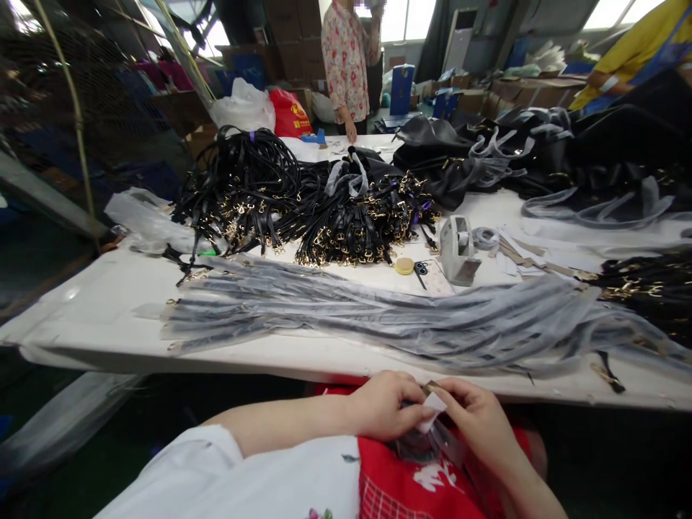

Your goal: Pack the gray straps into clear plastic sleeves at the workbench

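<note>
Crowding table (97, 303): wrapped straps (378, 317), tape dispenser (457, 249)

black straps pile (303, 205) | tape dispenser (458, 249) | wrapped straps (378, 317) | table (97, 303)

A small white paper tag (434, 404) sits pinched between the left hand (383, 405) and the right hand (476, 418), held over the lap just below the near edge of the worktop (97, 303). Beneath it hangs a clear plastic sleeve (432, 441), crumpled and see-through, with what may be a dark strap inside it, though that part is blurred.
</note>
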Demonstrator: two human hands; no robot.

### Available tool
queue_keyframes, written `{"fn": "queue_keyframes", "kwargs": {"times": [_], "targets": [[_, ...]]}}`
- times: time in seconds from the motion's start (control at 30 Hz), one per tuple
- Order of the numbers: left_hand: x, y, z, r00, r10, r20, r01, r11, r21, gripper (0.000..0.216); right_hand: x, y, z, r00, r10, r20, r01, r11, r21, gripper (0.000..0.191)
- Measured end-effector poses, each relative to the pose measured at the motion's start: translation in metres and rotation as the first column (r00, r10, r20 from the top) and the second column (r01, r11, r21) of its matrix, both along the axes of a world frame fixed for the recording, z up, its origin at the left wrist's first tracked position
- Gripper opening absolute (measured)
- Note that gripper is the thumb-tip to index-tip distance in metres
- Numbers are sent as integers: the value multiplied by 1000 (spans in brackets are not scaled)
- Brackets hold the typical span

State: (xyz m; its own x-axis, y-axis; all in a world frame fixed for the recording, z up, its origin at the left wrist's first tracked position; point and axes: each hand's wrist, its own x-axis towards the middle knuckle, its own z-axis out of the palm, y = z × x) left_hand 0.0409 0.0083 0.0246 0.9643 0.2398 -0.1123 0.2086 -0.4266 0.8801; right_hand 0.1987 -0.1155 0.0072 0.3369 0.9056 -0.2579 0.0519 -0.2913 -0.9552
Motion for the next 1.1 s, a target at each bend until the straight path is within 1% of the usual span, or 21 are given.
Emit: {"fn": "queue_keyframes", "kwargs": {"times": [0.07, 0.13, 0.23, 0.3, 0.37, 0.47, 0.5, 0.53, 0.6, 0.67, 0.7, 0.77, 0.8, 0.83, 0.87, 0.9, 0.97, 1.0, 1.03, 1.07, 1.1], "targets": [[1, 0, 2, 1000, 30, 6, -30, 999, 33, 24, 5, -3, 2, 995, 100, -30, -99, 994, 35, 35], [1, 0, 4, 999, 50, 4, -50, 998, 29, 23, 10, -6, 4, 984, 169, -56, -165, 984, 70, 34], [2, -1, 3, 992, 127, 7, -126, 991, -36, 11, 13, -9, 2, 979, 194, -64, -191, 980, 56, 30], [2, -3, 0, 982, 186, 10, -185, 980, -69, 23, 14, -7, -1, 979, 190, -77, -189, 982, 18, 26], [2, -5, -3, 983, 182, 10, -181, 981, -76, 32, 13, -4, -1, 977, 187, -105, -190, 982, -18, 22], [2, -7, -4, 992, 127, 3, -127, 990, -56, 33, 11, 0, 2, 969, 223, -107, -230, 971, -61, 16], [3, -7, -3, 993, 120, -1, -120, 992, -41, 33, 9, 1, 4, 969, 241, -58, -244, 967, -71, 16], [3, -7, -2, 993, 118, -11, -119, 993, -26, 34, 7, 1, 6, 968, 250, 36, -247, 966, -77, 17], [4, -4, 0, 991, 123, -54, -123, 992, 8, 37, 2, -2, 9, 920, 227, 321, -221, 974, -57, 15], [6, 0, 2, 981, 98, -165, -96, 995, 19, 33, -3, -5, 9, 796, 165, 582, -214, 977, 16, 14], [7, 2, 2, 973, 65, -223, -67, 998, -2, 29, -5, -7, 9, 730, 132, 670, -232, 971, 61, 17], [10, 8, 2, 962, -17, -271, -20, 991, -130, 24, -7, -6, 6, 629, 64, 774, -292, 943, 160, 26], [12, 11, 1, 967, -33, -251, -25, 975, -223, 25, -7, -4, 4, 587, 17, 809, -324, 921, 215, 30], [15, 15, 1, 978, -6, -209, -60, 949, -308, 27, -6, -1, 2, 544, -46, 838, -351, 895, 276, 34], [18, 19, 1, 985, 55, -165, -115, 917, -382, 30, -5, 2, -1, 494, -123, 861, -374, 863, 338, 38], [20, 23, 2, 981, 132, -143, -183, 874, -450, 34, -4, 6, -3, 435, -210, 875, -395, 830, 395, 43], [26, 30, 5, 953, 265, -146, -300, 762, -574, 44, -2, 13, -6, 319, -365, 874, -418, 774, 476, 50], [28, 33, 8, 941, 300, -154, -327, 706, -628, 48, -2, 16, -6, 286, -418, 862, -419, 754, 505, 52], [29, 35, 10, 937, 311, -158, -333, 662, -672, 50, -2, 19, -5, 284, -441, 851, -415, 744, 524, 53], [31, 37, 11, 939, 308, -155, -325, 639, -697, 52, -1, 20, -2, 315, -433, 845, -406, 743, 532, 53], [32, 37, 12, 941, 303, -150, -317, 637, -702, 56, 1, 22, 2, 374, -390, 841, -400, 750, 526, 51]]}}
